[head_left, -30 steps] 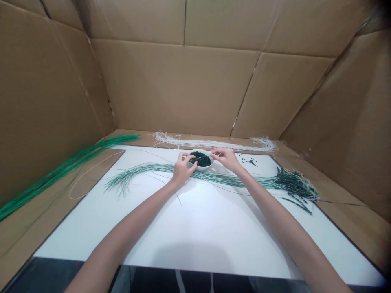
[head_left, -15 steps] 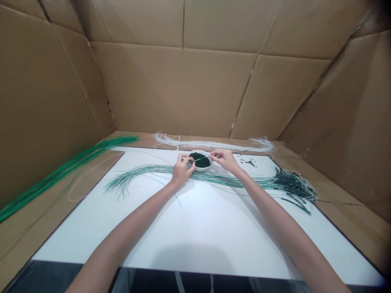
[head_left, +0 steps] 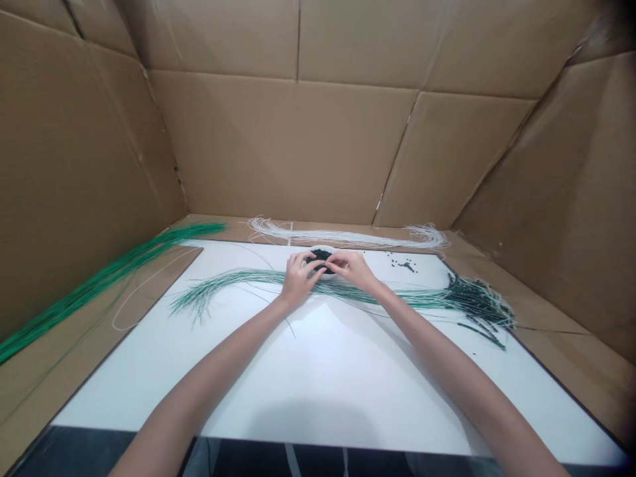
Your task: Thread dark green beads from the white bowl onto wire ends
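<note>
Over a white bowl [head_left: 330,275] of dark green beads [head_left: 320,254], my two hands meet at the fingertips. My left hand [head_left: 298,278] is closed in a pinch on a thin green strand. Its other fingers curve along the bowl's left side. My right hand [head_left: 354,267] is also pinched shut, at the same strand, right against the left fingertips. The fingers hide most of the strand there, and any bead between them is too small to see. Just below the hands, a bundle of green strands [head_left: 248,275] lies across the white board [head_left: 318,371].
Dark beaded ends [head_left: 477,301] of the bundle lie at the right, near loose beaded pieces [head_left: 484,333]. Scattered beads [head_left: 405,264] sit right of the bowl. White strands [head_left: 342,235] lie behind it, more green strands [head_left: 114,275] at left. Cardboard walls [head_left: 278,146] enclose the board.
My right hand has moved left and slightly toward me, from the bowl's right rim to my left fingertips. The strand stretched between the hands before is now hidden. My left hand stays nearly in place.
</note>
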Tool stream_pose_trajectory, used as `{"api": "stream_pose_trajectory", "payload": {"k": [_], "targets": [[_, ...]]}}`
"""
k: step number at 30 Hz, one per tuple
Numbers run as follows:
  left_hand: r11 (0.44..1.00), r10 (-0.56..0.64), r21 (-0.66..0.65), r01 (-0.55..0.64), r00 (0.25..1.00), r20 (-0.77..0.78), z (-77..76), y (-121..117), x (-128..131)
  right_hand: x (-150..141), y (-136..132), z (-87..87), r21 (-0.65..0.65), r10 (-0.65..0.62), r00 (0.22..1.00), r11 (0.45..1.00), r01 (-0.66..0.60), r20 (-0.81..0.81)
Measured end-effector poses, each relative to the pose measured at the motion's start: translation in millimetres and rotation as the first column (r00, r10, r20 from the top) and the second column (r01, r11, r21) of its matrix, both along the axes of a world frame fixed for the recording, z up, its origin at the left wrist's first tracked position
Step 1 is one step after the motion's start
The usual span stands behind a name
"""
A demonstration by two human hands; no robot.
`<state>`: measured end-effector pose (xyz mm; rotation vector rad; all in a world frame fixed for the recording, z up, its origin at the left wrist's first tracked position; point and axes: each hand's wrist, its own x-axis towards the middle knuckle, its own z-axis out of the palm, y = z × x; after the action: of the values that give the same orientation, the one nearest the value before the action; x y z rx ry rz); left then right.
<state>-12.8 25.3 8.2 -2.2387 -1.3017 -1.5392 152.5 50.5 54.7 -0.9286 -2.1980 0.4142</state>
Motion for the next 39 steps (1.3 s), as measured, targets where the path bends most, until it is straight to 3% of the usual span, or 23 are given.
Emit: {"api": "stream_pose_trajectory", "payload": {"k": [11, 22, 31, 36, 39], "targets": [[0.999, 0.045, -0.021, -0.045, 0.999, 0.000, -2.3, 1.7, 1.2, 10.4, 10.7, 0.8, 0.061, -0.045, 0.999, 0.997, 0.043, 0.030], [1.000, -0.016, -0.006, 0.017, 0.991, 0.132, -4.9, 3.5, 1.5, 13.6, 12.4, 5.6, 0.062, -0.070, 0.998, 0.996, 0.069, 0.002], [1.000, 0.006, -0.017, -0.005, 1.000, 0.017, -4.1, 4.3, -0.9, -2.8, 9.4, -0.9, 0.068, -0.045, 0.997, 0.997, 0.041, 0.062], [0.996, 0.045, -0.081, -0.030, 0.979, 0.200, -3.8, 5.8, -1.6, -12.5, 27.7, 2.2, -0.080, -0.023, 0.936, 0.995, 0.055, 0.351], [0.990, 0.055, -0.140, -0.018, 0.962, 0.266, -3.2, 6.2, -1.7, -21.1, 39.2, 1.4, -0.112, 0.016, 0.904, 0.993, 0.035, 0.427]]}}
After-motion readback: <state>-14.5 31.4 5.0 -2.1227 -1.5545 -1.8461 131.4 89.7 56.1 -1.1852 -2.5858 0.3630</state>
